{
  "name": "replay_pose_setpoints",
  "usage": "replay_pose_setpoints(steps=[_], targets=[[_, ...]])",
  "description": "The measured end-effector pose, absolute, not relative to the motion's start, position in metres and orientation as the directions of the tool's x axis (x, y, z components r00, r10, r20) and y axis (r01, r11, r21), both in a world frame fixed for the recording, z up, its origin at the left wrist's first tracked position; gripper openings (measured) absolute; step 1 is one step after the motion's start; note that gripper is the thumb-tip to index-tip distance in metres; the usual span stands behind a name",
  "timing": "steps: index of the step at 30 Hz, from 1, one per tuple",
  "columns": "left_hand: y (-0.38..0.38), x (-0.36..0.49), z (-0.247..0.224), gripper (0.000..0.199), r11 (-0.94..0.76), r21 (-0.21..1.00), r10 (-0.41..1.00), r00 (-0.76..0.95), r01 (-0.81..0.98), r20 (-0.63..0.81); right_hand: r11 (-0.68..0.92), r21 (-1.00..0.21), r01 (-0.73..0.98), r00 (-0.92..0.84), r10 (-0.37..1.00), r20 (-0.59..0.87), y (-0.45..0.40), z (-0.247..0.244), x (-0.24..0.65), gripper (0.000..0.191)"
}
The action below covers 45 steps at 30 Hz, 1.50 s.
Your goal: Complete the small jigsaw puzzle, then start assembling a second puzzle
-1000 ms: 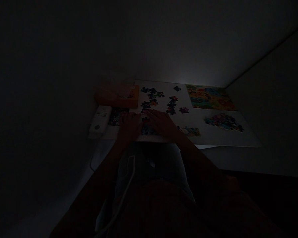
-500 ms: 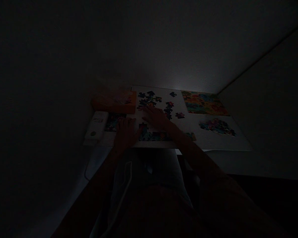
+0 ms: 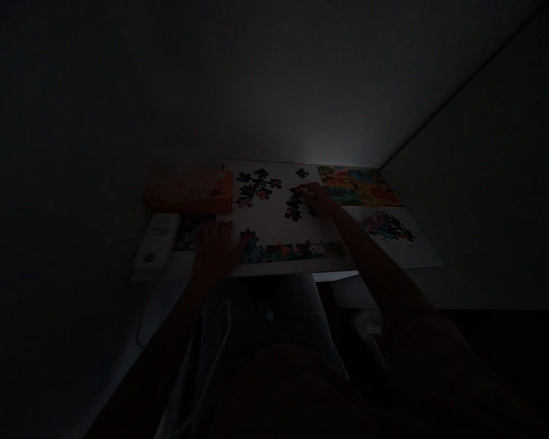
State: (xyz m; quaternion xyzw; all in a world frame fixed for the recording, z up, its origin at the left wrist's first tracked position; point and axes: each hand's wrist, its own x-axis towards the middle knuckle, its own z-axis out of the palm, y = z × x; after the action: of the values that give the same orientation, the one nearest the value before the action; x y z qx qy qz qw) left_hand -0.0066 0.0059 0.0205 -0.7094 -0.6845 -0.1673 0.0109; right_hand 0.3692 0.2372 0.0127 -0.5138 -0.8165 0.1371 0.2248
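The head view is very dark. My left hand lies on the white board with its fingers spread, between a dark picture card and the joined strip of puzzle pieces along the front edge. My right hand is over the right-hand cluster of loose pieces, its fingertips on or near a piece at the cluster's upper right. Whether it grips that piece is too dark to tell. Another group of loose pieces lies further left, and a single piece sits near the back edge.
An orange box with clear plastic on it stands at the back left. In front of it is a white device with a cable. A colourful picture sheet is at the back right, with a heap of pieces in front.
My right hand has moved right, from beside the left group of pieces to the right-hand cluster. My left hand stays beside the strip. The whole view has shifted a little.
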Motion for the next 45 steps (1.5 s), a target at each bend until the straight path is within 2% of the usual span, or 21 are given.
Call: replay_pose_setpoints(steps=[5,11,17,20,23,26,29,32,36,40,45], targets=[[0.008,-0.010,0.016,0.066,-0.068,0.218,0.953,-0.002,0.974,0.302,0.500,-0.376,0.780,-0.476,0.864,0.162,0.260,0.015,0.363,0.057],[0.009,-0.010,0.021,0.070,-0.050,0.222,0.966,-0.009,0.974,0.259,0.531,-0.398,0.749,-0.489,0.847,0.210,0.265,0.003,0.378,0.049],[0.010,-0.012,0.023,0.065,-0.048,0.217,0.963,-0.013,0.975,0.271,0.559,-0.413,0.719,-0.492,0.829,0.266,0.265,-0.012,0.388,0.059],[0.009,-0.012,0.025,0.063,-0.048,0.223,0.964,-0.014,0.974,0.266,0.556,-0.421,0.717,-0.499,0.831,0.248,0.268,-0.011,0.387,0.049],[0.007,-0.010,0.026,0.063,-0.026,0.198,0.966,-0.026,0.980,0.257,0.514,-0.493,0.702,-0.447,0.857,0.256,0.267,-0.007,0.386,0.041],[0.006,-0.009,0.027,0.063,-0.037,0.196,0.957,-0.022,0.980,0.290,0.421,-0.649,0.634,-0.355,0.904,0.239,0.263,-0.003,0.385,0.037],[0.006,-0.009,0.027,0.061,-0.040,0.193,0.959,-0.017,0.980,0.284,0.333,-0.800,0.500,-0.287,0.935,0.209,0.257,0.002,0.382,0.030],[0.006,-0.008,0.028,0.063,-0.032,0.187,0.962,-0.021,0.982,0.272,0.295,-0.896,0.330,-0.289,0.936,0.201,0.248,0.013,0.375,0.033],[0.006,-0.008,0.028,0.068,-0.026,0.178,0.964,-0.022,0.984,0.264,0.330,-0.917,0.223,-0.367,0.900,0.235,0.229,0.037,0.356,0.044],[0.006,-0.007,0.026,0.070,-0.010,0.190,0.977,-0.031,0.982,0.212,0.352,-0.918,0.182,-0.533,0.820,0.208,0.206,0.058,0.319,0.053],[0.003,-0.003,0.029,0.076,-0.015,0.227,0.981,-0.029,0.974,0.189,0.349,-0.918,0.188,-0.664,0.734,0.143,0.186,0.062,0.259,0.049]])
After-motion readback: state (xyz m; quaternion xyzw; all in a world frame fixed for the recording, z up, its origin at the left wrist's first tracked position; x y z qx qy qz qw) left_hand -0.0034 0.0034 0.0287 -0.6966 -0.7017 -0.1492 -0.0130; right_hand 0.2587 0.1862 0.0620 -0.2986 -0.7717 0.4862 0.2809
